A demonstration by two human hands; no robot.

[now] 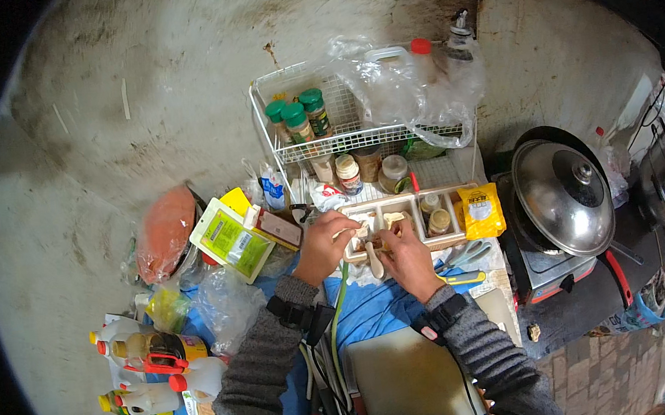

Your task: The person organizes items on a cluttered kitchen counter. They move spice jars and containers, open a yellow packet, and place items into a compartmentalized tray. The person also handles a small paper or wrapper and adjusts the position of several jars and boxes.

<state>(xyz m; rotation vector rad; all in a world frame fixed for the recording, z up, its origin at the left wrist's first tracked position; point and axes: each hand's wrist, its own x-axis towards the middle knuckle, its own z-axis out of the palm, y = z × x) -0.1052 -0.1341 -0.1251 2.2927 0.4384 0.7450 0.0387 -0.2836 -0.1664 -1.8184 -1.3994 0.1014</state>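
Both hands are over a compartmented seasoning box (354,254) with a beige outer wall and white inner bins. My left hand (325,245) is at the left bin, thumb and fingertips close together beside something whitish; whether it grips that is unclear. My right hand (408,260) reaches down at the middle bin with its fingers bent, their tips partly hidden. Between the hands, a pale spoon (375,262) hangs over the box's front edge. Whitish contents (395,219) show in the middle bin. Small jars (438,221) stand in the right bin.
A yellow packet (481,211) leans at the box's right end. Scissors (470,252) and a yellow-handled cutter (464,278) lie near my right hand. A cutting board (411,374) lies nearer me. A lidded wok (564,197) sits on the right; bottles (150,399) crowd the left. Behind stands a wire rack (362,140).
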